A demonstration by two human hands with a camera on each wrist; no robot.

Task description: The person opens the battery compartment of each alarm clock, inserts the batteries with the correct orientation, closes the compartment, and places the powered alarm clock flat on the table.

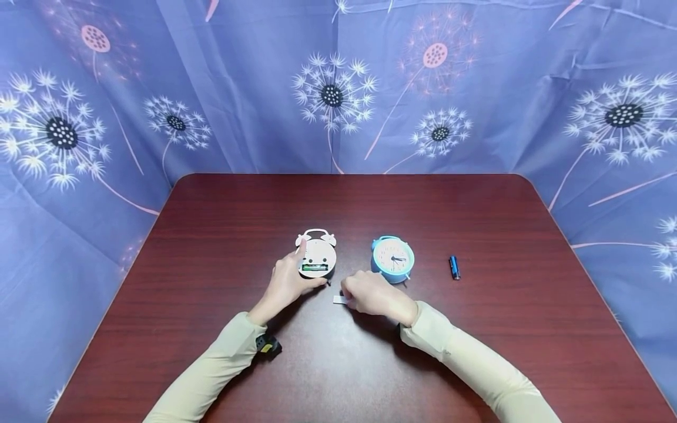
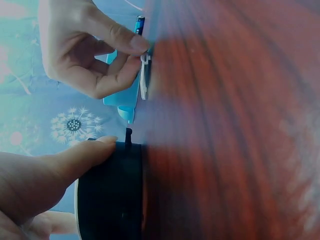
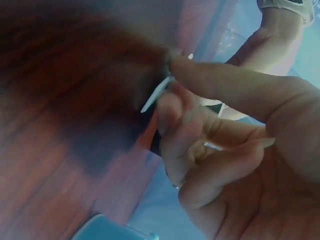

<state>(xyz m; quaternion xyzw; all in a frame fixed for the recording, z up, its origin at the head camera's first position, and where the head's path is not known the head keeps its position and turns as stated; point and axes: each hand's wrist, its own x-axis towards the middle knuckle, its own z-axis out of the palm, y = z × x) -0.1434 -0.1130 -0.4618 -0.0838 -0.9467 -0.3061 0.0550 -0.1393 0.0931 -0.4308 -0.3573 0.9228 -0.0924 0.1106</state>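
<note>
A white alarm clock (image 1: 324,254) lies with its back facing up. Its battery compartment stands uncovered, and a green battery (image 1: 315,268) sits inside. My left hand (image 1: 286,282) grips the clock from the left, thumb at its lower edge and fingers along its upper left side. In the left wrist view, the thumb presses the dark side of the clock (image 2: 112,190). To the right of the clock, my right hand (image 1: 376,294) pinches a small white battery cover (image 1: 339,299) between thumb and fingers, close to the tabletop. The right wrist view shows the thin cover (image 3: 156,95) tilted at the fingertips.
A blue alarm clock (image 1: 394,257) with its dial up lies just beyond the right hand. Farther right is a loose blue battery (image 1: 454,267) on the brown table (image 1: 238,205). A flowered blue curtain (image 1: 254,88) hangs behind the table.
</note>
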